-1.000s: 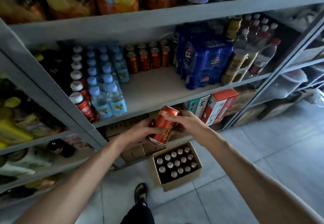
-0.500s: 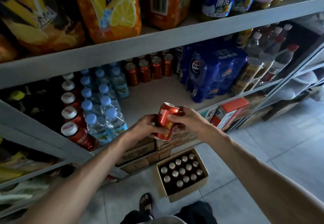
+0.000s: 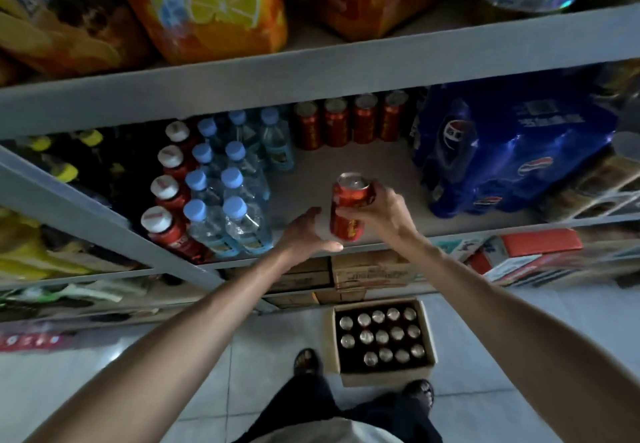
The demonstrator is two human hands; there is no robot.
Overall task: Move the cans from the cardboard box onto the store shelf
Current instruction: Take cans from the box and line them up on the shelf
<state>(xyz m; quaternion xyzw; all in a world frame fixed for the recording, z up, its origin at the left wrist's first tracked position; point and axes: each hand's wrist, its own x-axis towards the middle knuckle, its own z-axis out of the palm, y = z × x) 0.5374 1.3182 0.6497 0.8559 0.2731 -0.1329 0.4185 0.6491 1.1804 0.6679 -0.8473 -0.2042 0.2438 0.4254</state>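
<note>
My right hand (image 3: pixel 381 208) grips a red can (image 3: pixel 348 207), held upright over the front edge of the grey shelf (image 3: pixel 374 172). Just left of the can, my left hand (image 3: pixel 306 231) is open with fingers spread, not holding it. A row of like red cans (image 3: pixel 349 123) stands at the back of the same shelf. On the floor below sits the open cardboard box (image 3: pixel 382 378), with several cans (image 3: pixel 381 337) in it seen from above.
Blue-capped water bottles (image 3: pixel 228 193) and red bottles with white caps (image 3: pixel 169 200) fill the shelf's left. A blue shrink-wrapped pack (image 3: pixel 498 144) stands at its right. The upper shelf board (image 3: pixel 311 71) hangs overhead. My feet (image 3: pixel 306 361) are beside the box on the tiled floor.
Both hands held the can before; now the left hand has let go and opened. The right hand has lifted the can to shelf level, and my view has moved closer.
</note>
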